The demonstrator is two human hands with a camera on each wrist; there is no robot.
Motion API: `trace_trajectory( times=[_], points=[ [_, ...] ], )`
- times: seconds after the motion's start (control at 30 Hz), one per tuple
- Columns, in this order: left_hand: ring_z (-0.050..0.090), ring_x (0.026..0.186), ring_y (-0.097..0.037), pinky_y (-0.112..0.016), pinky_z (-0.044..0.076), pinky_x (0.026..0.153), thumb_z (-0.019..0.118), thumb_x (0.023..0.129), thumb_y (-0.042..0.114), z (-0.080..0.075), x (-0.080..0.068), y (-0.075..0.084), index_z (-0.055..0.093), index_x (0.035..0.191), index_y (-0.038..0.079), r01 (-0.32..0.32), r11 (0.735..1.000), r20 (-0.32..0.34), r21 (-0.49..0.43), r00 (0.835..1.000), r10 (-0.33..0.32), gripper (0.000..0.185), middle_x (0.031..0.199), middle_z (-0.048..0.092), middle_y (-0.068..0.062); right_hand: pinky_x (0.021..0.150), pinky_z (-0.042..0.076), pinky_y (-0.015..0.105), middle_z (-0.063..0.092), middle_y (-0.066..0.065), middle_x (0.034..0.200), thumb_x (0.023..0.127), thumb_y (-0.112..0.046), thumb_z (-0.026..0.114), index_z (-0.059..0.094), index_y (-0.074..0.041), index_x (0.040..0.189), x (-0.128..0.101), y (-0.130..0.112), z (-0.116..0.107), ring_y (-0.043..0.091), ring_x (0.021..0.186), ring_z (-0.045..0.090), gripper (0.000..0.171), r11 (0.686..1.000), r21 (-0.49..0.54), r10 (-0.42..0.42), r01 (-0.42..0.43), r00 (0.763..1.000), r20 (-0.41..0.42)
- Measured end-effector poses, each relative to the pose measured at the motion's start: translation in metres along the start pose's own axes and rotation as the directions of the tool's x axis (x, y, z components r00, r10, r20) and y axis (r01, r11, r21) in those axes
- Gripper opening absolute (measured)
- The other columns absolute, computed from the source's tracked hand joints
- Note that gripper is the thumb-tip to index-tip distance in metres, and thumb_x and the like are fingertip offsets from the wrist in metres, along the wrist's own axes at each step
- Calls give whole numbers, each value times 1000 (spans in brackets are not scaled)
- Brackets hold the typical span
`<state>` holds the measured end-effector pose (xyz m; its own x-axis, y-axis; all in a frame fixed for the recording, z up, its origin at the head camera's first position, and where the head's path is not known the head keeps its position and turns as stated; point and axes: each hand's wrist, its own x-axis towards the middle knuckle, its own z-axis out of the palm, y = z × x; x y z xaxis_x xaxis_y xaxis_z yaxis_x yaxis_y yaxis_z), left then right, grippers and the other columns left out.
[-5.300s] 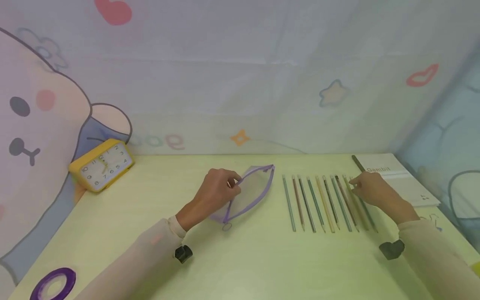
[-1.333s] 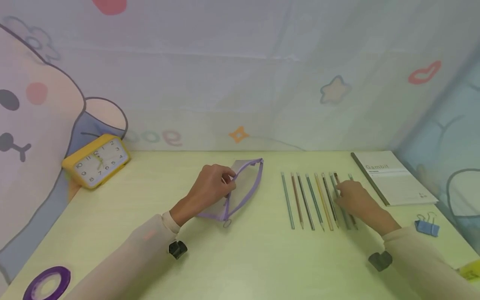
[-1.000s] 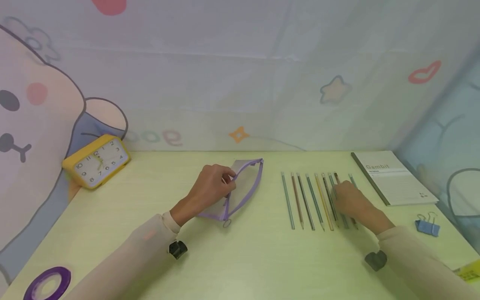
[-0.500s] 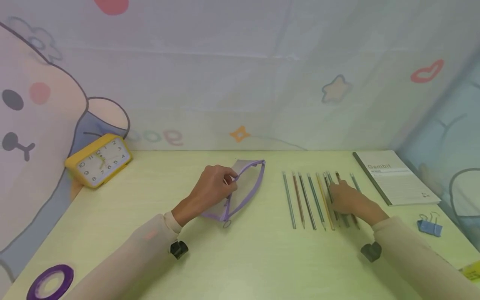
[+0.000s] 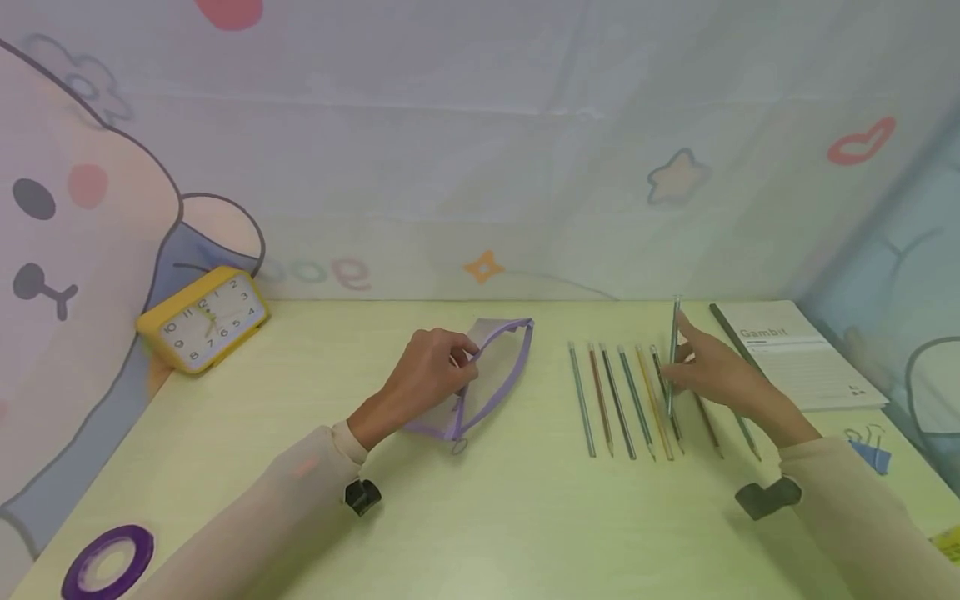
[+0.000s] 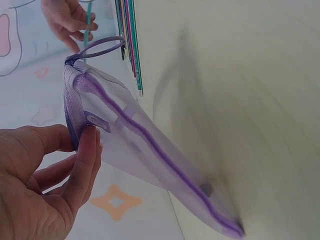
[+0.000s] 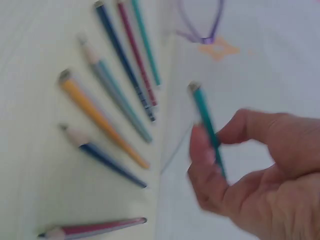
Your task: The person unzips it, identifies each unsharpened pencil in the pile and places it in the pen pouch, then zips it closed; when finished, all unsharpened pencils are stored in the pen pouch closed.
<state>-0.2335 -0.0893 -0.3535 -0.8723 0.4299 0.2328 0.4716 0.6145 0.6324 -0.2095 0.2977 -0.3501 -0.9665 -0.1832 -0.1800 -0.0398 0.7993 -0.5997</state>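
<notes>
My left hand (image 5: pixel 463 364) pinches the open mouth of a clear, purple-trimmed zip pouch (image 5: pixel 498 367) lying on the pale green table (image 5: pixel 480 517). In the left wrist view the thumb and fingers of the left hand (image 6: pixel 80 150) grip the pouch (image 6: pixel 145 150) by its rim. My right hand (image 5: pixel 678 371) pinches a green pencil (image 5: pixel 675 329), held nearly upright above a row of several coloured pencils (image 5: pixel 618 400). In the right wrist view the right hand (image 7: pixel 215 145) holds the green pencil (image 7: pixel 205 117) between thumb and fingers, above the row of pencils (image 7: pixel 110 115).
A yellow alarm clock (image 5: pixel 204 317) stands at the back left. A white notebook (image 5: pixel 798 358) lies at the back right, a blue binder clip (image 5: pixel 867 448) in front of it. A purple tape ring (image 5: pixel 108 562) lies near the front left corner. A patterned cloth wall stands behind the table.
The right hand was resting on the right part of the pencil row; now it has lifted one green pencil off the table. The left hand still holds the pouch.
</notes>
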Motion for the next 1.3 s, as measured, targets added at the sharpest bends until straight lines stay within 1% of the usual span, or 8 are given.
trace_trajectory(
  times=[0.17,0.27,0.5,0.7,0.9,1.07,1.2,1.3],
  points=[
    [68,52,-8,-21,44,49,62,86,4,-1,2,0,77,107,-1,21,1000,5,-21,1000,-21,26,84,77,-13,97,43,42,47,14,131,102,-28,54,-12,-24,162,-9,-20,-2,15,102,64,89,964,256,-66,73,997,-35],
    [69,53,-9,-21,45,50,62,85,4,-3,4,1,77,107,-1,27,999,9,-27,1000,-27,27,83,77,-13,104,42,42,48,10,132,100,-29,59,-6,-31,163,-13,-41,5,12,104,63,90,926,365,-92,101,995,-40],
    [69,54,-10,-21,45,50,62,85,5,-4,5,0,77,107,-1,43,998,15,-40,999,-42,27,83,77,-12,117,36,46,47,16,142,94,-16,62,3,-26,164,-6,-94,56,34,134,52,92,783,621,-138,28,982,131],
    [69,53,-10,-20,46,50,62,86,6,0,5,-1,76,108,-1,37,999,17,-37,999,-36,27,82,77,-12,109,46,39,55,16,131,97,-12,56,0,-16,164,11,-115,100,28,122,59,88,692,721,-229,-32,938,262],
    [69,53,-10,-21,46,50,63,86,7,0,4,0,77,108,0,34,999,21,-30,999,-34,27,80,77,-10,115,40,46,59,18,138,97,-24,63,-5,-11,163,34,-124,115,26,119,67,96,738,673,-195,-52,938,286],
    [68,53,-8,-20,44,49,62,85,6,0,5,1,77,107,-1,28,999,22,-17,999,-28,27,79,77,-10,117,37,48,67,15,127,94,-22,67,-8,-3,161,50,-134,116,23,113,70,103,774,628,-131,-75,952,275],
    [68,52,-8,-19,43,49,62,85,5,-1,5,2,76,107,-3,29,999,30,-17,999,-28,28,79,77,-11,106,48,39,73,12,111,90,-17,69,-10,2,159,56,-142,118,19,100,73,106,807,587,-102,-67,963,250],
    [68,52,-8,-19,42,48,62,85,5,-2,5,3,76,107,-3,25,999,24,-19,999,-25,28,79,77,-12,92,55,34,75,15,102,89,-10,66,-1,5,159,60,-146,121,20,89,73,98,811,584,-133,-23,966,223]
  ],
)
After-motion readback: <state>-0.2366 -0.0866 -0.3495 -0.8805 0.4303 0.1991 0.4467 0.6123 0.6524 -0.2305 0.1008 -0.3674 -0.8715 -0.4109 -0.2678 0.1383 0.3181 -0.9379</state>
